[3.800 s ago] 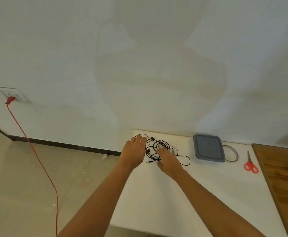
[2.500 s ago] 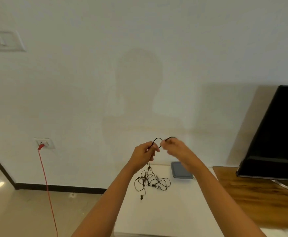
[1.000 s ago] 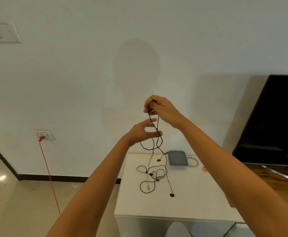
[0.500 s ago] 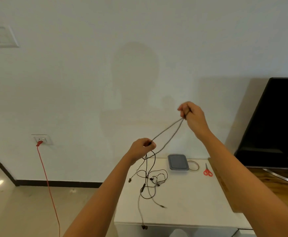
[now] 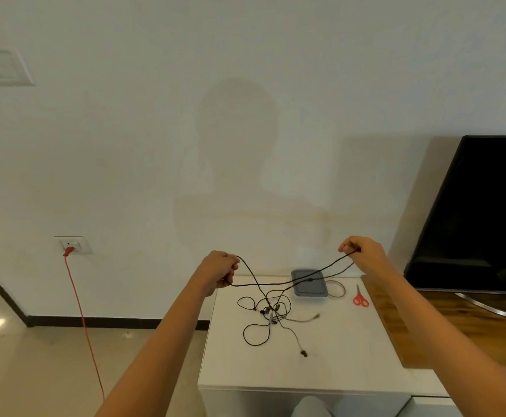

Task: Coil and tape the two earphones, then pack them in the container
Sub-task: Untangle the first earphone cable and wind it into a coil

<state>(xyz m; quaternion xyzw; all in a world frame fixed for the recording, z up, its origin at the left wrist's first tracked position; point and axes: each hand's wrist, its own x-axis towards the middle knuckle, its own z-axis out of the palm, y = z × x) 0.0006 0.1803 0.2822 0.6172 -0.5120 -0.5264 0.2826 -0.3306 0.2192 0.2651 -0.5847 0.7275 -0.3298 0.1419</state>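
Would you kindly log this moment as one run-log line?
phase: untangling | left hand: grips black earphone cable | right hand: pinches same cable | container: on table

The right hand has dropped from its high pull and swung outward, so it now sits almost level with the left hand, wide apart. The black earphone cable between them sags instead of slanting up. The earbud that dangled past the table edge now lies on top.

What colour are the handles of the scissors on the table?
Red. The head view shows the scissors lying right of the grey container.
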